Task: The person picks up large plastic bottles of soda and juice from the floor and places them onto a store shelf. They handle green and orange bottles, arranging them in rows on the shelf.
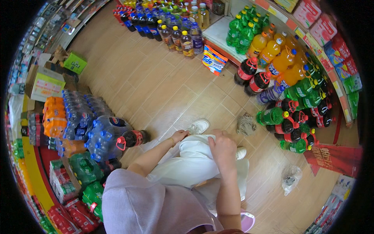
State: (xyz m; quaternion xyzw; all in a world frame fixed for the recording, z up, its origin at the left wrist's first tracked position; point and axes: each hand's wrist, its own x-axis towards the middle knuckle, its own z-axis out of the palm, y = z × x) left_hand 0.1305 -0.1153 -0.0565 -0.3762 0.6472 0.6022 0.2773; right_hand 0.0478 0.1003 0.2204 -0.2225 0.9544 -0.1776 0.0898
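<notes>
My left hand (179, 137), with a gold bracelet at the wrist, is by my left knee in front of a white shoe (199, 126). Its fingers are bent close together, and I cannot tell whether they pinch the trouser cloth. At the other knee is my right hand (223, 146), slightly blurred, its thumb against the white trousers (190, 166); its fingertips are hard to make out. A large cola bottle (136, 138) with a red handle is left of my left arm. On the floor to the right lies a crumpled grey rag or bag (246, 124).
Shrink-wrapped drink packs (106, 137) are stacked at left near cardboard boxes (48, 83). Large soda bottles (271, 116) crowd the right shelf. A Tide bag (214, 60) leans against its base. Bottles (175, 38) line the far floor. A transparent plastic bag (291, 179) lies at right.
</notes>
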